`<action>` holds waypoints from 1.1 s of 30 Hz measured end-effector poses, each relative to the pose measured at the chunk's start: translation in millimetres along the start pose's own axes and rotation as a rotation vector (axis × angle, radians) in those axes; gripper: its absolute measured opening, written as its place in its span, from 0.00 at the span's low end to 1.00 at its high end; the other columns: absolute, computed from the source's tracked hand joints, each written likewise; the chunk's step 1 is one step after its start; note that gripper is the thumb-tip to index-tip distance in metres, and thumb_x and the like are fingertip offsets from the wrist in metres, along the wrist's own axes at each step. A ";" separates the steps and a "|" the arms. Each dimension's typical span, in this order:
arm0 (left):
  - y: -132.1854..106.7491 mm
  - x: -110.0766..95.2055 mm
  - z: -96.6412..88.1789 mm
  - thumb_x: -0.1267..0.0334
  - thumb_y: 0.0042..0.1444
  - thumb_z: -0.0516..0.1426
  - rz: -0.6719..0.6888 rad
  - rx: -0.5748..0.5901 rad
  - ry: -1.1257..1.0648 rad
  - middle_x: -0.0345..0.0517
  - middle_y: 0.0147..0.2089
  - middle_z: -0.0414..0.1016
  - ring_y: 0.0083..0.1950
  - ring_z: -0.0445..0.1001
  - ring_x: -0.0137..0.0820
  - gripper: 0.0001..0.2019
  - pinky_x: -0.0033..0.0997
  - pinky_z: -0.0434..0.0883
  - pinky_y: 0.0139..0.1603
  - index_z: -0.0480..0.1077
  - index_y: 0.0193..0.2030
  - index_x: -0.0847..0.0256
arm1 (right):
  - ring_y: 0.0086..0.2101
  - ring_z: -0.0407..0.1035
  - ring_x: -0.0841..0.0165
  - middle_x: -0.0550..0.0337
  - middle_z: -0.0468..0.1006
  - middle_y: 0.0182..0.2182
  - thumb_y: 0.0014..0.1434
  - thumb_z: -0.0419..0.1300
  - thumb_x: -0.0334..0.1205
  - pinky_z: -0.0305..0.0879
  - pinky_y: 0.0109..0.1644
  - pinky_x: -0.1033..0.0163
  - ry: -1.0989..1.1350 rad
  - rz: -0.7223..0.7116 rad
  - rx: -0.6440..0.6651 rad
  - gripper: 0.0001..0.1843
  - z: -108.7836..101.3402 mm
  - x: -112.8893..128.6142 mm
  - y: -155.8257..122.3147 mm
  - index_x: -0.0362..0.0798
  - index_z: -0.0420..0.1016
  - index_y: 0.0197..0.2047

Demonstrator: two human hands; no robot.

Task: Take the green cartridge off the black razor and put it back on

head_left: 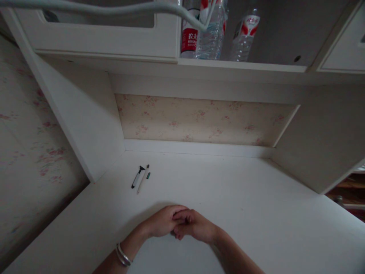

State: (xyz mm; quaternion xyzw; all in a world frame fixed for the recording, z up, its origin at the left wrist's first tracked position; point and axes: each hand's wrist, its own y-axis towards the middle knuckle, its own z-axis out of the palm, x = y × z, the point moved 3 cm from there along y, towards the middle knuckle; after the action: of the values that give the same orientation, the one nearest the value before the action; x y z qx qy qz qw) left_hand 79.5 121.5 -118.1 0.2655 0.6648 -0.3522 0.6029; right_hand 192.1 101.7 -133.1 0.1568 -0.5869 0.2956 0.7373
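My left hand (164, 221) and my right hand (199, 227) rest clasped together on the front part of the white desk (245, 220). Fingers of my right hand close over those of my left, whose own fingers are curled and partly hidden. No object shows in either hand. Beyond my left hand lie a razor (138, 177) with a black head and a grey-white handle, a slim pale toothbrush (143, 180) with dark bristles, and a small dark green piece (148, 175) whose kind I cannot make out. My left wrist wears silver bangles (123, 255).
Several plastic bottles (211, 42) with red labels stand in the overhead shelf. A pale lamp arm or thick cable (119, 8) crosses the top of the view. Side panels (91, 125) bound the desk, with a flowered back wall (199, 120) between them.
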 end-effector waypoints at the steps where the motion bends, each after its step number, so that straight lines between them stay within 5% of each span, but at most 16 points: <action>1: -0.4 -0.4 0.1 0.65 0.46 0.57 0.004 0.000 -0.001 0.43 0.30 0.70 0.27 0.69 0.29 0.17 0.26 0.63 0.26 0.69 0.45 0.64 | 0.25 0.68 0.71 0.60 0.75 0.26 0.40 0.73 0.46 0.64 0.33 0.63 0.003 -0.001 -0.004 0.23 -0.5 -0.8 0.1 0.42 0.75 0.37; 33: 0.8 3.6 -0.9 0.69 0.45 0.54 0.033 0.014 -0.041 0.42 0.28 0.70 0.26 0.68 0.29 0.19 0.26 0.63 0.25 0.68 0.47 0.63 | 0.25 0.66 0.73 0.60 0.74 0.27 0.42 0.72 0.45 0.64 0.33 0.65 0.004 -0.020 0.027 0.21 2.7 4.9 -0.4 0.41 0.76 0.36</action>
State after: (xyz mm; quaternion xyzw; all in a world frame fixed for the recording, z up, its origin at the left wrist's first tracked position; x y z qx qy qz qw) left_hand 79.1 122.5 -121.8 0.2738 0.6453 -0.3522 0.6202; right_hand 191.0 101.1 -127.7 0.1721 -0.5799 0.2962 0.7392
